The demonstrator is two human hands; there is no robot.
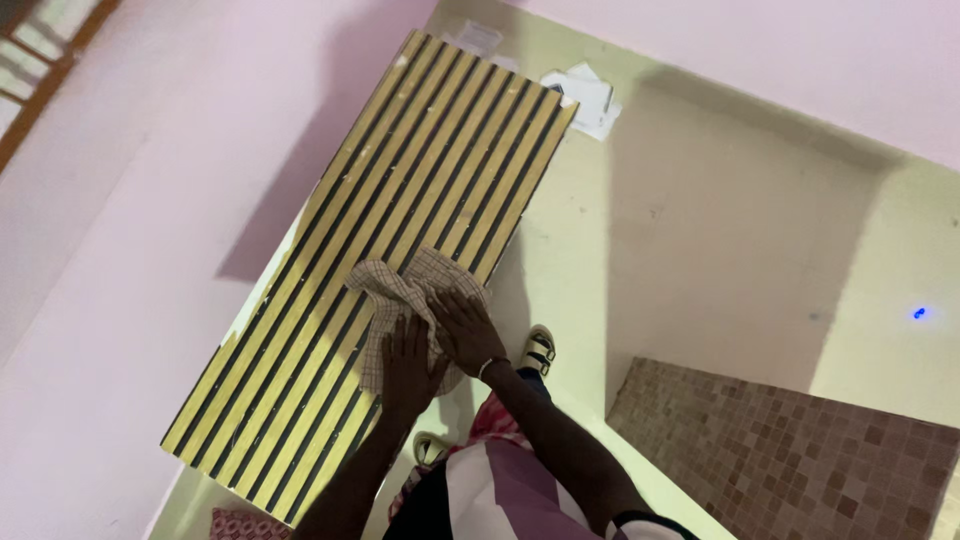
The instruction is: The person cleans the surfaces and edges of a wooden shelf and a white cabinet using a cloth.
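Two hands, left hand and right hand, lie palm-down with fingers spread flat on a crumpled beige checked cloth. The cloth rests on the long yellow-and-black striped slatted tabletop, near its right edge; the slats run diagonally, from lower left to upper right.

both hands lie side by side on a cloth atop the slatted panel.

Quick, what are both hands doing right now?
Left hand: open, flat on the checked beige cloth lying on the striped yellow-and-black slatted panel.
Right hand: open, fingers spread, pressing the same cloth.
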